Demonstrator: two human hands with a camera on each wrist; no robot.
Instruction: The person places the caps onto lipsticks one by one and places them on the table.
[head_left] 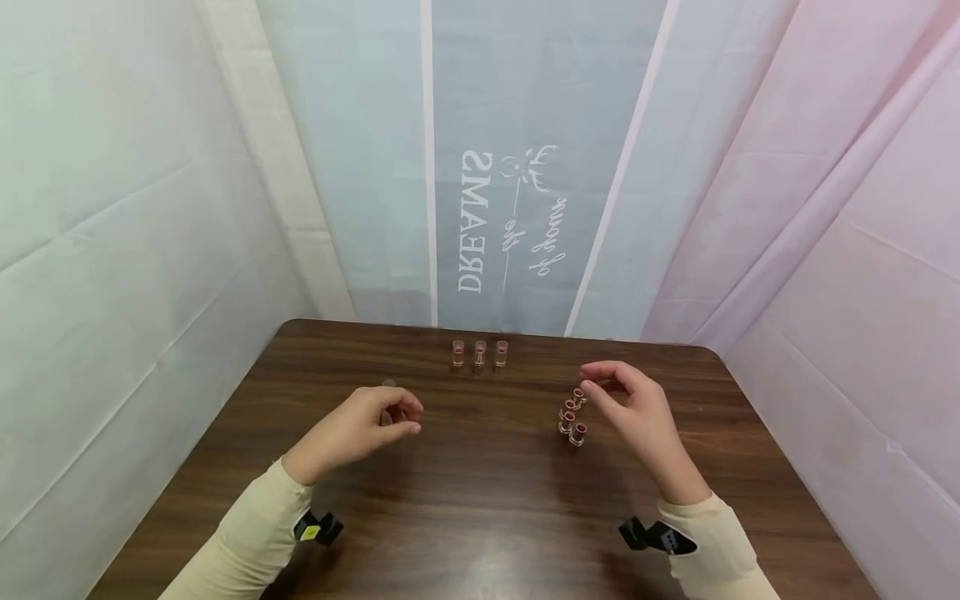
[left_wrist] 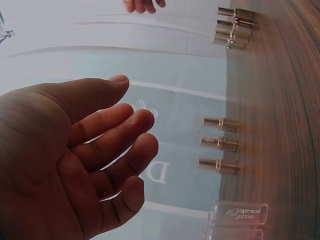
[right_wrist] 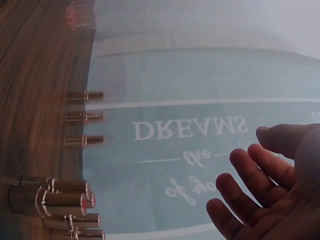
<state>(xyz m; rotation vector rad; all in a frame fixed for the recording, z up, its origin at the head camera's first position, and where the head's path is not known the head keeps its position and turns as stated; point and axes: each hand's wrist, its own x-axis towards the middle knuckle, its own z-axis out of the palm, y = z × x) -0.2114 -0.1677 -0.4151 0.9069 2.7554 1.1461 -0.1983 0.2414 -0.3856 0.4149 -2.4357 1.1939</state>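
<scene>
My left hand hovers over the dark wooden table, left of centre, fingers loosely curled and holding nothing. In the left wrist view its palm is bare. Clear plastic caps lie just beyond it. My right hand hangs relaxed and holding nothing beside a cluster of several uncapped red lipsticks; the right wrist view shows its fingers held off the same cluster. Three capped lipsticks stand upright in a row at the table's back centre.
White, blue and pink curtains enclose the table on three sides; the blue one carries mirrored lettering. Wrist cameras sit on both cream sleeves. Bare wood lies between my hands and toward the front edge.
</scene>
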